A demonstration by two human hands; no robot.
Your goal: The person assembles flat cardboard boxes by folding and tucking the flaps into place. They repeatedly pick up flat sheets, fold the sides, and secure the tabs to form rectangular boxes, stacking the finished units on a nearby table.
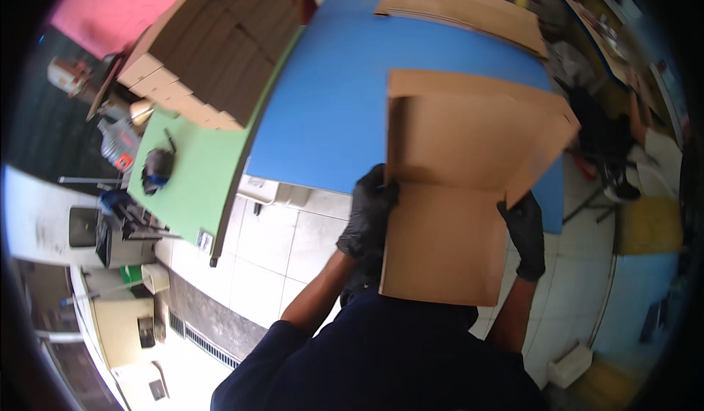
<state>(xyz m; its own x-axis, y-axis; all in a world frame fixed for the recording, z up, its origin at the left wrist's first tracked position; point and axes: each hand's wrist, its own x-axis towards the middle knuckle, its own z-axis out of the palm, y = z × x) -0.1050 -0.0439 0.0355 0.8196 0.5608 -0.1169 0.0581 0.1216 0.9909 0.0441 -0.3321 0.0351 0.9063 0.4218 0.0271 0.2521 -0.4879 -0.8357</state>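
Note:
A brown cardboard box [447,242], partly folded with its lid panel raised, is held in front of my body at the near edge of the blue table [315,103]. My left hand [370,209], in a black glove, grips the box's left side near the crease. On the right side, my gloved right hand [524,228] pinches the lower end of a slanting side flap. The far part of the box stands over the tabletop, and the near panel reaches back to my chest. Some fingertips are hidden behind the cardboard.
Folded boxes are stacked high [213,44] on a green table [198,162] at left, near a dark bundled object [157,169]. Flat cardboard sheets [462,11] lie at the blue table's far edge. Another person [645,143] is at far right. A white container [569,365] stands on the floor.

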